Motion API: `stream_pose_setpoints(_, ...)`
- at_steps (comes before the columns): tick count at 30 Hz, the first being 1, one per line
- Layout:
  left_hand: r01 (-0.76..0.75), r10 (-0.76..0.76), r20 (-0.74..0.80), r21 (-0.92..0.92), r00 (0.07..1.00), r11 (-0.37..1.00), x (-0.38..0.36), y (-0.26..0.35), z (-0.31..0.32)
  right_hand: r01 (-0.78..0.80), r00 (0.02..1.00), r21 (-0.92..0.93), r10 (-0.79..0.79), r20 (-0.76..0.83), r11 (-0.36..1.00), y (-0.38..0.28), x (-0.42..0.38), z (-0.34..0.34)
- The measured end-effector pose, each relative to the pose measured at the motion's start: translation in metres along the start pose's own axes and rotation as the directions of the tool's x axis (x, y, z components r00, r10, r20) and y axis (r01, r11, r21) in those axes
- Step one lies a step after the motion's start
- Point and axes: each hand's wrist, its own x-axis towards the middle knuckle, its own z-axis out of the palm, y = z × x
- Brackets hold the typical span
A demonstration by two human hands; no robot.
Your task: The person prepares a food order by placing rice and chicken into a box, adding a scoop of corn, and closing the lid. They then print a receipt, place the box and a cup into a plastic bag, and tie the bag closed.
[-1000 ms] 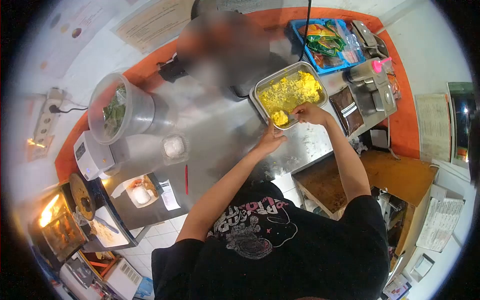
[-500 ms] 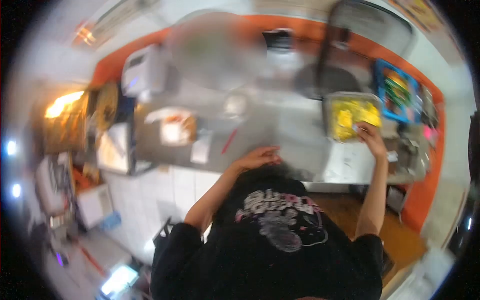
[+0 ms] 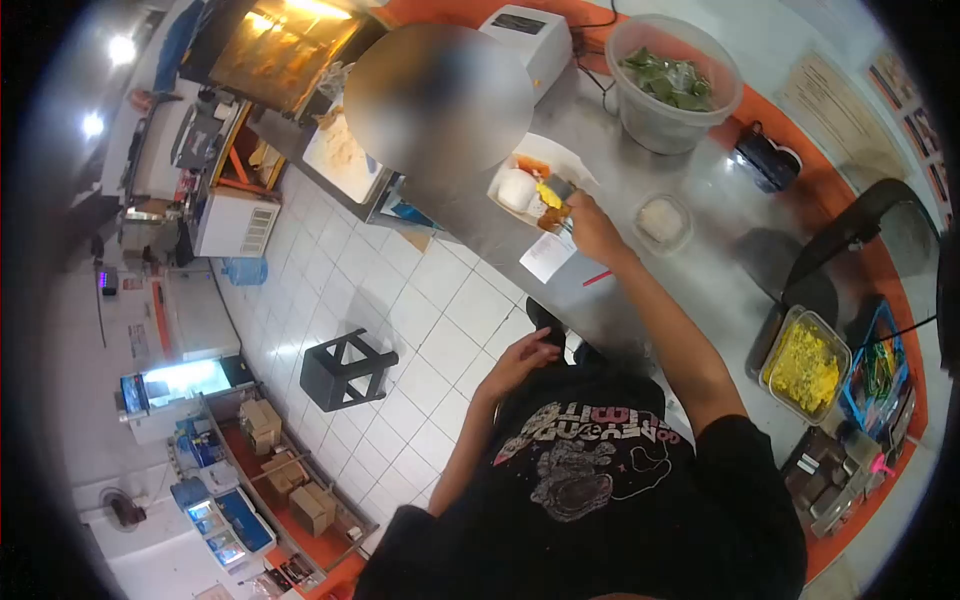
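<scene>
My right hand (image 3: 597, 232) is closed over the paper food box (image 3: 577, 166), gripping a small grey utensil (image 3: 562, 188) whose exact kind I cannot make out. Yellow food resembling scrambled egg (image 3: 547, 195) lies in the box beside the utensil. A white mound of rice (image 3: 517, 190) and some reddish-brown food share the box. My left hand (image 3: 522, 362) hangs in front of my body, off the counter edge, fingers loosely apart with nothing in them. By the box lie a white paper slip (image 3: 548, 256) and a red stick (image 3: 597, 279).
On the steel counter (image 3: 700, 270) stand a lidded clear tub (image 3: 663, 222), a large bucket of green leaves (image 3: 672, 85), a container of yellow food (image 3: 806, 366) and a blue basket (image 3: 875, 365). A black stool (image 3: 347, 370) stands on the tiled floor. A blurred disc hides part of the counter.
My right hand has moved left from the yellow food container to the paper box, where yellow food now shows. The view has turned left. My left hand is now off the counter edge.
</scene>
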Motion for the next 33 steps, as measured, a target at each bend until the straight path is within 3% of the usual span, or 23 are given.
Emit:
stream_pose_setpoints(1, -0.004, 0.004, -0.009, -0.006, 1.000, 1.000, -0.012, -0.007, -0.004, 0.009, 1.000, 0.003, -0.009, 0.006, 1.000, -0.015, 0.009, -0.001)
stream_pose_setpoints(3, -0.006, -0.008, -0.126, -0.114, 0.992, 0.993, -0.032, -0.018, -0.009, -0.234, 0.892, -0.175, 0.283, 0.352, 0.956, -0.040, 0.022, -0.005)
stream_pose_setpoints(4, -0.011, -0.004, -0.130, -0.114, 0.991, 0.993, -0.041, -0.019, -0.009, -0.229, 0.894, -0.173, 0.278, 0.351, 0.958, -0.031, 0.019, 0.008)
stream_pose_setpoints(6, 0.063, -0.086, -0.171, -0.139, 0.981, 0.988, -0.048, -0.016, -0.007, -0.070, 0.986, 0.062, 0.060, 0.157, 0.996, -0.018, 0.018, 0.023)
stream_pose_setpoints(7, 0.062, -0.086, -0.171, -0.143, 0.981, 0.988, -0.048, -0.017, -0.006, -0.069, 0.985, 0.061, 0.059, 0.160, 0.996, -0.019, 0.015, 0.020)
stream_pose_setpoints(9, 0.039, -0.055, -0.107, -0.149, 0.993, 0.988, -0.043, -0.015, -0.007, -0.235, 0.967, 0.293, 0.194, 0.163, 0.927, -0.023, 0.004, 0.000)
stream_pose_setpoints(10, 0.038, -0.050, -0.091, -0.137, 0.995, 0.990, -0.034, -0.010, -0.008, -0.238, 0.968, 0.286, 0.203, 0.145, 0.928, -0.024, 0.003, -0.012)
stream_pose_setpoints(11, 0.053, -0.060, -0.060, -0.109, 0.996, 0.993, -0.025, -0.005, -0.008, -0.471, 0.880, 0.498, 0.356, 0.314, 0.728, -0.026, -0.001, -0.025)
stream_pose_setpoints(12, 0.074, -0.076, -0.029, -0.081, 0.997, 0.994, -0.018, 0.001, -0.006, -0.659, 0.751, 0.623, 0.427, 0.504, 0.422, -0.026, -0.010, -0.035)
stream_pose_setpoints(13, 0.083, -0.084, -0.010, -0.065, 0.996, 0.994, -0.011, 0.008, -0.006, -0.658, 0.749, 0.630, 0.446, 0.490, 0.414, -0.027, -0.019, -0.044)
stream_pose_setpoints(15, 0.045, -0.058, 0.083, 0.142, 0.995, 0.989, 0.011, 0.029, -0.008, -0.610, 0.730, 0.792, 0.383, 0.567, -0.010, -0.025, -0.038, -0.070)
stream_pose_setpoints(17, -0.136, 0.090, 0.143, 0.356, 0.986, 0.924, 0.038, 0.053, -0.008, -0.551, 0.729, 0.833, 0.458, 0.508, -0.047, -0.032, -0.071, -0.112)
stream_pose_setpoints(18, -0.179, 0.138, 0.153, 0.299, 0.979, 0.937, 0.049, 0.073, -0.002, -0.506, 0.723, 0.859, 0.503, 0.473, -0.080, -0.038, -0.091, -0.136)
stream_pose_setpoints(20, -0.315, 0.274, 0.177, 0.282, 0.945, 0.906, 0.077, 0.119, 0.012, -0.513, 0.567, 0.858, 0.742, 0.357, -0.021, -0.043, -0.140, -0.187)
stream_pose_setpoints(23, -0.505, 0.462, 0.208, 0.430, 0.862, 0.749, 0.115, 0.212, 0.048, -0.353, 0.367, 0.915, 0.928, -0.056, 0.195, -0.012, -0.254, -0.233)
stream_pose_setpoints(25, -0.724, 0.670, 0.330, 0.504, 0.665, 0.471, 0.163, 0.270, 0.067, -0.399, 0.274, 0.859, 0.936, -0.222, 0.320, 0.006, -0.330, -0.265)
stream_pose_setpoints(27, -0.754, 0.721, 0.370, 0.575, 0.586, 0.318, 0.204, 0.331, 0.101, -0.472, -0.045, 0.811, 0.910, -0.412, 0.344, 0.012, -0.374, -0.281)
stream_pose_setpoints(29, -0.792, 0.672, 0.540, 0.600, 0.506, 0.115, 0.278, 0.368, 0.109, -0.474, -0.017, 0.810, 0.916, -0.402, 0.346, 0.035, -0.415, -0.286)
stream_pose_setpoints(30, -0.804, 0.673, 0.555, 0.586, 0.488, 0.100, 0.313, 0.376, 0.110, -0.576, -0.036, 0.742, 0.896, -0.443, 0.343, 0.047, -0.426, -0.282)
stream_pose_setpoints(31, -0.646, 0.582, 0.548, 0.762, 0.600, -0.051, 0.350, 0.382, 0.109, -0.669, -0.058, 0.667, 0.872, -0.487, 0.328, 0.054, -0.433, -0.281)
stream_pose_setpoints(32, -0.452, 0.504, 0.501, 0.863, 0.703, -0.227, 0.382, 0.383, 0.109, -0.737, 0.048, 0.527, 0.810, -0.584, 0.424, 0.050, -0.431, -0.278)
stream_pose_setpoints(33, -0.383, 0.462, 0.428, 0.903, 0.777, -0.193, 0.407, 0.379, 0.105, -0.758, 0.158, 0.412, 0.756, -0.635, 0.505, 0.047, -0.434, -0.275)
